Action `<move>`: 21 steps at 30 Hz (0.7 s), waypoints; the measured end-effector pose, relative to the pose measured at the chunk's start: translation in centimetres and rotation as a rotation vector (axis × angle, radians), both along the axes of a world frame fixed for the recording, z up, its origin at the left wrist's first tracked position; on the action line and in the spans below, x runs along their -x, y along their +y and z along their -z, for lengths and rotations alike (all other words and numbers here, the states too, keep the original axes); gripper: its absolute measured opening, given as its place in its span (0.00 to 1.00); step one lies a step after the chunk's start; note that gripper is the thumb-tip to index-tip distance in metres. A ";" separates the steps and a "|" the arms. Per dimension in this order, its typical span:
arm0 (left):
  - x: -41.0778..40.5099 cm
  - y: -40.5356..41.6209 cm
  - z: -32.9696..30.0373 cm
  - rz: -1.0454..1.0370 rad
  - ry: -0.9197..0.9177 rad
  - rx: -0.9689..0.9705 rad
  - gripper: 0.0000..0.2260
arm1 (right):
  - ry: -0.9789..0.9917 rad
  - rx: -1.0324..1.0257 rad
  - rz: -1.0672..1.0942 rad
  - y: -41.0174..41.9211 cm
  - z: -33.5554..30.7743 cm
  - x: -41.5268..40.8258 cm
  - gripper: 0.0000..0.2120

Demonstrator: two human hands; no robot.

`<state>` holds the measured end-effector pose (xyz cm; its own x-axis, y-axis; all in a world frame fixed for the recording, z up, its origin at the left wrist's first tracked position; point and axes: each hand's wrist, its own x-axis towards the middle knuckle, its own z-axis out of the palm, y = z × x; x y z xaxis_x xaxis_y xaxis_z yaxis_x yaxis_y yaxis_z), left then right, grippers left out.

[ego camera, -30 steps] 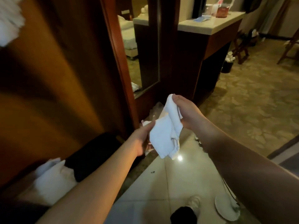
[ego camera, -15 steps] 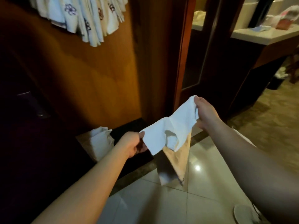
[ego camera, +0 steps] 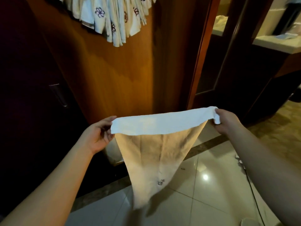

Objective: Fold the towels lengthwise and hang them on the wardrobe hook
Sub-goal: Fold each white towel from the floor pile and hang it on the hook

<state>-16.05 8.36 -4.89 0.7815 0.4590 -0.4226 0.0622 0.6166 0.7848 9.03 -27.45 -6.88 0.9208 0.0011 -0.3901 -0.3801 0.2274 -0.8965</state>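
A white towel [ego camera: 156, 154] hangs spread out in front of me, its top edge stretched level and a small dark embroidered mark near its lower end. My left hand [ego camera: 97, 136] pinches the top left corner. My right hand [ego camera: 226, 121] grips the top right corner, with a bit of cloth bunched over its fingers. Several folded towels [ego camera: 112, 18] with purple flower marks hang in a bunch high on the wooden wardrobe side [ego camera: 114, 79]; the hook itself is out of view.
A dark wardrobe door with a metal handle [ego camera: 59, 95] is on the left. A mirrored door frame [ego camera: 202, 54] and a counter [ego camera: 276, 43] stand to the right. Glossy floor tiles [ego camera: 203, 185] lie below, with a white pile [ego camera: 112, 152] behind the towel and a cable [ego camera: 250, 190] at right.
The crumpled towel has been pulled open; my hands moved apart and now hold its top edge taut. The view tilted up, bringing the hanging towels into sight.
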 end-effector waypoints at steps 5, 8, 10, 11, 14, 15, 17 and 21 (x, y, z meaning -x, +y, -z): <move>0.4 0.0 -1.3 -0.003 -0.035 -0.457 0.19 | 0.038 0.020 -0.076 0.5 -0.9 0.0 0.21; 0.1 0.2 -1.8 -0.066 0.053 -0.799 0.12 | 0.073 -0.033 -0.024 0.9 -0.8 0.0 0.19; -0.1 0.8 -2.3 -0.073 0.016 -0.960 0.06 | 0.059 -0.035 -0.005 1.2 -0.8 -0.1 0.18; -0.2 1.0 -2.3 -0.080 0.015 -1.051 0.06 | 0.049 -0.044 0.009 1.2 -0.6 0.0 0.19; -1.0 1.6 -3.3 -0.066 -0.003 -1.033 0.04 | 0.034 -0.101 0.038 1.7 -0.9 0.5 0.18; -1.2 1.4 -3.6 -0.032 -0.022 -0.918 0.05 | 0.029 -0.115 0.043 1.8 -1.0 0.6 0.16; -1.6 1.4 -3.9 0.011 -0.078 -0.699 0.06 | 0.000 -0.129 0.020 2.1 -1.5 0.9 0.15; -2.7 1.9 -4.0 -0.070 -0.120 -0.618 0.10 | -0.043 -0.231 -0.047 2.5 -2.7 1.2 0.13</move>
<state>-13.40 10.23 -0.84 0.7661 0.6422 0.0259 -0.0724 0.0463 0.9963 7.86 -24.90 -4.17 0.9332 0.1291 -0.3353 -0.3581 0.4116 -0.8381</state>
